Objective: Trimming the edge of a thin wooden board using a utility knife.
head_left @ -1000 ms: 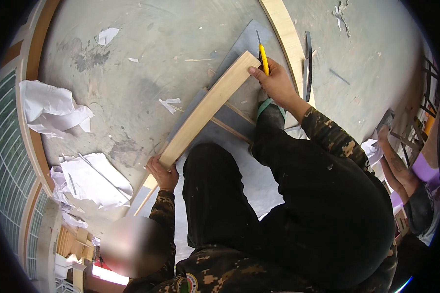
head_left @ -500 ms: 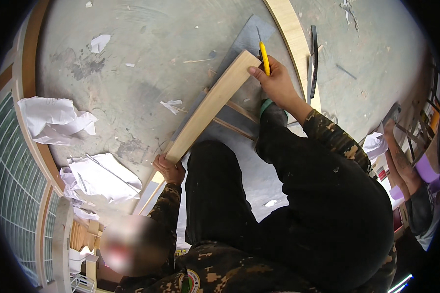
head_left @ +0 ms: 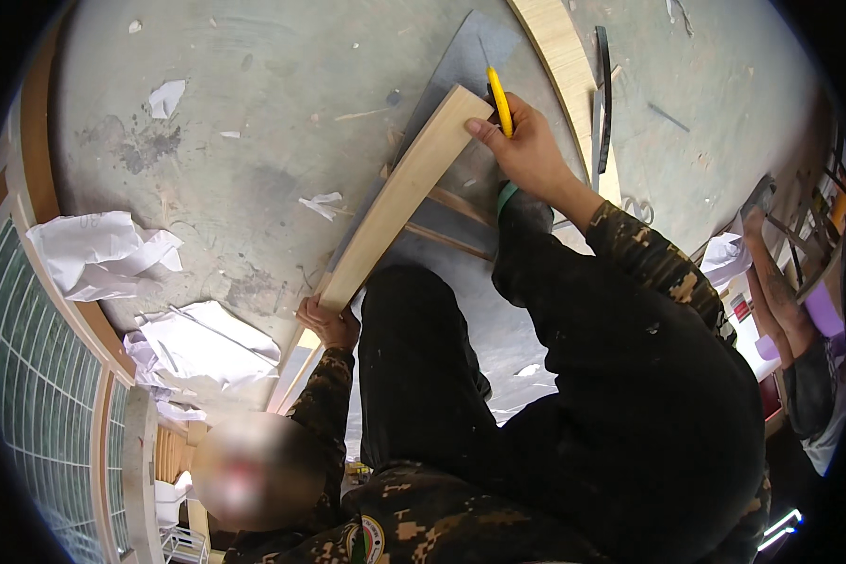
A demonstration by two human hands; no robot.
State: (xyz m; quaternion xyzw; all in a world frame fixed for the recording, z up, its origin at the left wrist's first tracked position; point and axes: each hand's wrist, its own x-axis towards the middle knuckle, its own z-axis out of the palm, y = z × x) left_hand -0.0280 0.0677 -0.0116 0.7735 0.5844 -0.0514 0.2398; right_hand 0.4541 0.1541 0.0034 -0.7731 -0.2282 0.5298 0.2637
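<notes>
A pale wooden board (head_left: 395, 211) lies slantwise in front of my knees, its far end up and to the right. My right hand (head_left: 534, 150) is closed at that far end, thumb on the board's face. Between its fingers it also holds a yellow utility knife (head_left: 500, 101), the thin blade pointing away from me. At the near end my left hand (head_left: 331, 322) is wrapped round the board, some fingers hidden beneath it. A long grey strip (head_left: 470, 54) runs under and beside the board. Thin wooden slats (head_left: 446, 242) lie beneath it, by my right foot.
A curved wooden panel (head_left: 559, 66) and a black curved strip (head_left: 603, 103) lie beyond my right hand. Crumpled white paper (head_left: 103, 254) and white sheets (head_left: 211, 343) litter the floor at left, near a framed mesh panel (head_left: 38, 376). Another person's leg (head_left: 771, 291) shows at far right.
The view has shifted slightly. My right hand and the knife sit a little farther up and left in the picture, the knife tilted slightly more left. Both hands keep their hold.
</notes>
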